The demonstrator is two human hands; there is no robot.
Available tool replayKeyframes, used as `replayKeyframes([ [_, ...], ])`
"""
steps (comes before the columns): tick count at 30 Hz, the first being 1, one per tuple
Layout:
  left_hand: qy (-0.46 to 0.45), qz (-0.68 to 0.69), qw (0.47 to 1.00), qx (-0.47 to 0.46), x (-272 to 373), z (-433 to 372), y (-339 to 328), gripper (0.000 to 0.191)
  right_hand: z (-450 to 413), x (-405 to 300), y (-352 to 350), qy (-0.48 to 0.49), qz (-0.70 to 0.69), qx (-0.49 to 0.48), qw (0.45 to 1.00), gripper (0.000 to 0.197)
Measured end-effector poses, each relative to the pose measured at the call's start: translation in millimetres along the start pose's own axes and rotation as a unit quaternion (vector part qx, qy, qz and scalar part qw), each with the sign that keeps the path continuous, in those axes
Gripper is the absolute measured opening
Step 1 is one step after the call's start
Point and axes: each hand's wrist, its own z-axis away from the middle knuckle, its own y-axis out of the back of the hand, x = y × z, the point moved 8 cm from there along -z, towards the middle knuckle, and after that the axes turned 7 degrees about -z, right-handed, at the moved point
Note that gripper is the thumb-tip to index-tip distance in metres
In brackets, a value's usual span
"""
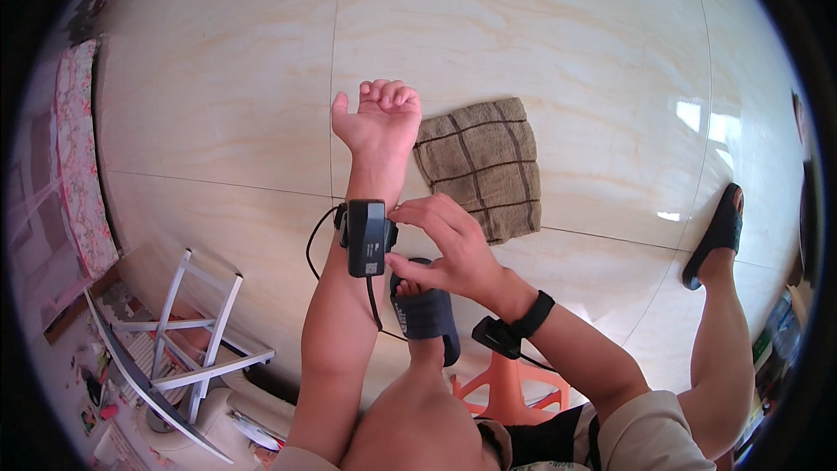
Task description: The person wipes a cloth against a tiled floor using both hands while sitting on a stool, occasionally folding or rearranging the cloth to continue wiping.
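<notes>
My left hand [386, 118] is palm up over the tiled floor, its fingers loosely curled and holding nothing. A black wrist-worn device [366, 237] with a cable is strapped to the left forearm. Thumb and fingers of my right hand [451, 245] touch the right side of that device. Around the right wrist goes a black strap [537, 315] with a smaller black device [497, 337] on its underside. Beyond the right hand a folded brown checked towel [484, 167] lies on the floor.
An orange plastic stool [507, 386] stands beneath me. Dark slippers are on both feet, one slipper [425, 314] below the hands, the other slipper [716, 235] far right. A folding metal-framed table [216, 333] lies at lower left, near a bed edge with floral fabric [78, 163]. Bottles are at the right rim.
</notes>
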Motion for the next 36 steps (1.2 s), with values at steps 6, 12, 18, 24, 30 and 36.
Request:
replayKeyframes([
  [6,-0.038,-0.032,0.999,-0.01,5,-3,-12,0.045,2,-5,0,-0.104,-0.028,0.049,0.993,0.046],
  [12,-0.03,-0.036,0.999,0.014,2,-6,-15,0.042,5,-5,4,-0.139,-0.027,0.076,0.987,0.047],
  [18,-0.092,-0.15,0.982,0.07,1,-8,-9,0.029,0,-8,7,-0.117,-0.004,0.072,0.991,0.046],
  [24,-0.089,-0.274,0.954,0.08,-17,2,-4,0.028,11,0,8,-0.142,-0.018,0.082,0.986,0.045],
  [30,-0.011,-0.203,0.975,0.087,-27,-2,10,0.028,16,2,11,-0.14,-0.012,0.079,0.987,0.045],
  [36,0.042,-0.16,0.984,0.066,-40,3,5,0.029,17,0,16,-0.107,-0.021,0.059,0.992,0.044],
])
